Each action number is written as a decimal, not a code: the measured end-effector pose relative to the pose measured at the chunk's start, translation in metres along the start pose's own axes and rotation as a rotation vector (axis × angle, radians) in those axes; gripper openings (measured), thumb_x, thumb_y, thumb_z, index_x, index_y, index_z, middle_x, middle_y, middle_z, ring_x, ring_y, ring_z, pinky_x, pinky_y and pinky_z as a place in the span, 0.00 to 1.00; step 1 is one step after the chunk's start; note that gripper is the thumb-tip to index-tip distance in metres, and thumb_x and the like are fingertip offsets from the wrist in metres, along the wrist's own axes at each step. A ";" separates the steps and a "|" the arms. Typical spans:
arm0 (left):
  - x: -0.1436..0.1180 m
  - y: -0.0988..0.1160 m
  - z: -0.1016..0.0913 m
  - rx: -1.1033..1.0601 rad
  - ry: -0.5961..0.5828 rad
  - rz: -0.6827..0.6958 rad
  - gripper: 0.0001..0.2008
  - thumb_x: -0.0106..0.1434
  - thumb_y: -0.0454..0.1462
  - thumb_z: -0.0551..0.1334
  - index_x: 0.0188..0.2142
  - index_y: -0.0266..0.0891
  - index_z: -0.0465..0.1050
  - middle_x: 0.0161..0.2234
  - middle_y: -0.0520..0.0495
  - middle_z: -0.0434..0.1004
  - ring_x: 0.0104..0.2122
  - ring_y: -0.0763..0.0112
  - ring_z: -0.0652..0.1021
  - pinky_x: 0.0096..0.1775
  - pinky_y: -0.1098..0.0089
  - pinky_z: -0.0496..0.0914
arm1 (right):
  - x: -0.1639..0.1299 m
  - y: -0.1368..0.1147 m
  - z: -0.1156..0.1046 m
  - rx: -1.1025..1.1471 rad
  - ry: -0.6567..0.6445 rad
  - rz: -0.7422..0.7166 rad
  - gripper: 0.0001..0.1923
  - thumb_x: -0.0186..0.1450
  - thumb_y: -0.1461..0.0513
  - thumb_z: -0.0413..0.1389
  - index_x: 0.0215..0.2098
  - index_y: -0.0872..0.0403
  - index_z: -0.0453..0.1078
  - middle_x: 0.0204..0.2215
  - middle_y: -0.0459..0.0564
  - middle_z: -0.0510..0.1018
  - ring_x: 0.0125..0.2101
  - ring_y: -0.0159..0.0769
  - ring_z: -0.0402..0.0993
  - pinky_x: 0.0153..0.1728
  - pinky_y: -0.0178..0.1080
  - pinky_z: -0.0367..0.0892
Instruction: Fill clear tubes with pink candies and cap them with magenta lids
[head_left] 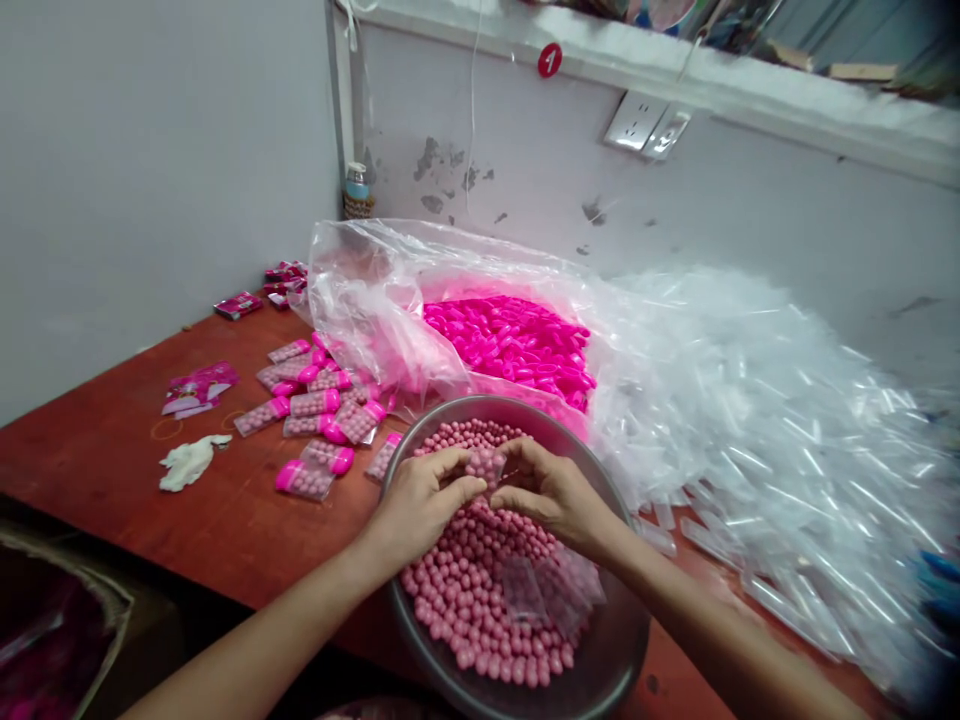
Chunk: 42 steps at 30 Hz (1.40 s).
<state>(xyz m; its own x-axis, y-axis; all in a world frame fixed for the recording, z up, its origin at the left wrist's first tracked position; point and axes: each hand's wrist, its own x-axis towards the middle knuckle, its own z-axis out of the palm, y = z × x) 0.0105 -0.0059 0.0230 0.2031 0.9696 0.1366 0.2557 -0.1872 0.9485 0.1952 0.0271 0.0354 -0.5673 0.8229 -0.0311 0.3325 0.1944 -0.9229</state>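
clear packet [485, 465] of pink beads, held above the bowl [634, 640]
my left hand [420, 500] and right hand [555, 492] pinch its opposite sides, fingertips narrow. i judge it light, slick, thin-walled; best taken by the edges, gently.

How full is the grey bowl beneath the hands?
The bowl is partly full: pink beads lie in it, with bare inner wall showing at the right.
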 end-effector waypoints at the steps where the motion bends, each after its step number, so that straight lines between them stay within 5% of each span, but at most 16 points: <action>1: 0.000 0.000 0.000 -0.004 -0.015 0.004 0.10 0.59 0.34 0.58 0.39 0.38 0.75 0.36 0.49 0.79 0.38 0.66 0.76 0.42 0.69 0.68 | -0.001 -0.002 -0.004 -0.114 0.028 -0.056 0.15 0.59 0.60 0.57 0.43 0.53 0.62 0.36 0.48 0.73 0.31 0.31 0.71 0.33 0.35 0.67; 7: -0.002 0.003 -0.002 -0.069 -0.134 0.047 0.14 0.59 0.33 0.56 0.44 0.41 0.74 0.36 0.50 0.79 0.37 0.67 0.76 0.42 0.70 0.67 | -0.005 -0.020 -0.020 -0.463 -0.157 -0.356 0.10 0.65 0.65 0.49 0.46 0.52 0.64 0.36 0.49 0.74 0.37 0.31 0.70 0.38 0.33 0.65; 14: -0.004 0.011 -0.005 0.071 -0.126 0.103 0.10 0.61 0.34 0.55 0.33 0.40 0.76 0.30 0.50 0.78 0.32 0.70 0.75 0.37 0.73 0.66 | -0.007 -0.016 -0.014 -0.559 -0.177 -0.265 0.03 0.65 0.62 0.51 0.35 0.54 0.65 0.27 0.45 0.74 0.26 0.28 0.69 0.28 0.29 0.60; 21: -0.001 0.001 -0.012 0.073 -0.005 0.031 0.09 0.60 0.34 0.56 0.33 0.41 0.75 0.33 0.49 0.77 0.37 0.67 0.74 0.43 0.69 0.66 | 0.004 -0.014 -0.036 -0.372 -0.221 -0.028 0.11 0.60 0.55 0.55 0.31 0.55 0.67 0.21 0.43 0.72 0.21 0.27 0.65 0.21 0.28 0.59; 23: 0.001 -0.003 -0.013 -0.029 0.010 -0.043 0.08 0.59 0.35 0.57 0.35 0.40 0.75 0.34 0.49 0.77 0.37 0.66 0.74 0.42 0.69 0.67 | 0.022 -0.012 -0.053 -0.433 -0.152 -0.018 0.12 0.60 0.55 0.55 0.35 0.55 0.69 0.27 0.46 0.76 0.26 0.30 0.70 0.26 0.30 0.64; 28: 0.004 -0.008 -0.012 -0.456 -0.062 -0.185 0.13 0.59 0.40 0.58 0.42 0.38 0.71 0.34 0.48 0.73 0.33 0.69 0.74 0.35 0.71 0.72 | 0.109 0.002 -0.106 -0.990 0.316 -0.011 0.13 0.65 0.59 0.48 0.42 0.54 0.70 0.38 0.51 0.77 0.38 0.37 0.73 0.39 0.37 0.65; 35: 0.004 -0.015 -0.013 -0.421 -0.053 -0.174 0.15 0.59 0.43 0.58 0.43 0.39 0.72 0.32 0.47 0.74 0.31 0.70 0.74 0.34 0.72 0.72 | 0.217 0.030 -0.147 -1.217 0.366 0.148 0.15 0.64 0.64 0.46 0.45 0.59 0.70 0.43 0.61 0.73 0.43 0.45 0.70 0.40 0.42 0.64; 42: 0.006 -0.018 -0.012 -0.329 0.024 -0.129 0.13 0.58 0.43 0.59 0.40 0.39 0.74 0.30 0.48 0.75 0.30 0.70 0.73 0.32 0.75 0.69 | 0.221 0.046 -0.155 -1.300 0.349 0.217 0.12 0.63 0.67 0.48 0.40 0.58 0.72 0.41 0.60 0.73 0.45 0.44 0.66 0.40 0.40 0.63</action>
<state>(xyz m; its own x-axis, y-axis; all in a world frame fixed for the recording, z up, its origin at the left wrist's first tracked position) -0.0046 0.0050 0.0101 0.1659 0.9861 0.0130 -0.0416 -0.0062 0.9991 0.2018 0.3000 0.0455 -0.2595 0.9543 0.1484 0.9627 0.2434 0.1182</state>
